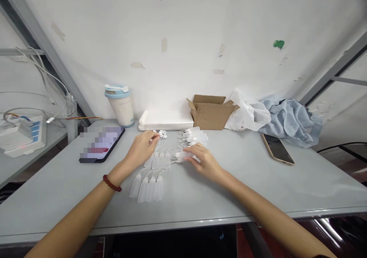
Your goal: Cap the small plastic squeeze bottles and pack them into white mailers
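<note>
My left hand (142,146), a dark red bead bracelet on its wrist, has thumb and finger drawn together beside a small heap of white caps (163,134). What is between those fingertips, if anything, is too small to make out. In my right hand (205,160), thumb and fingers close on a small translucent white squeeze bottle (179,155) lying nearly level. More such bottles, with thin white strands at their tops, lie in a front row (150,189) and a second row (162,161) nearer the wall. Behind my right hand is a loose pile of bottles (197,136).
Along the wall stand a cup with a blue lid (122,106), a stack of white packets (166,120), an open cardboard box (210,114), a plastic bag (246,112) and blue cloth (289,118). Phones lie at left (104,145) and right (277,149).
</note>
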The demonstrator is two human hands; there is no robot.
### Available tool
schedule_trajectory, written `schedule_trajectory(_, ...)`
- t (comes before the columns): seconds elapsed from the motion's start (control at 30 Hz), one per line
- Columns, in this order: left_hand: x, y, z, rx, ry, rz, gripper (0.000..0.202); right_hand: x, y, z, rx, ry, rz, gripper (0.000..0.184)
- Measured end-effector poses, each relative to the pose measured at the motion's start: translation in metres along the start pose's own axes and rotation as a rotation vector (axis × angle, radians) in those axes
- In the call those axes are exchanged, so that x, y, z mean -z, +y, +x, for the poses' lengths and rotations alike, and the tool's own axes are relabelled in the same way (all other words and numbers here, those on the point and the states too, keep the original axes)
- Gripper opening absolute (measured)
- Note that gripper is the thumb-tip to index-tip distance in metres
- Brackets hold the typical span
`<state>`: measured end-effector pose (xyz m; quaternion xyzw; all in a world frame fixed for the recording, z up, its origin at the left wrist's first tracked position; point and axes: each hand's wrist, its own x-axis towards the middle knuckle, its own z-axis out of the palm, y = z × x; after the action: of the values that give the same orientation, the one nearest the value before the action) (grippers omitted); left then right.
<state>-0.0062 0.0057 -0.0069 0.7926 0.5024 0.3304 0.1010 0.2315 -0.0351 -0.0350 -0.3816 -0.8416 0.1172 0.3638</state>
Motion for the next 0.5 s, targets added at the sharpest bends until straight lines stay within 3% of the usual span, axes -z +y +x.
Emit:
schedule_trajectory(0.2, -0.008, -0.032, 0.013, -0.053, -0.115, 0.072, 0.031, -0.002, 0.01, 0.001, 0.044, -0.104, -0.07, 0.02)
schedule_trajectory(0.5, -0.022, -0.038, 0.019, -0.109, -0.279, 0.106, 0.038, -0.001, 0.014, 0.003, 0.031, -0.173, -0.159, 0.02)
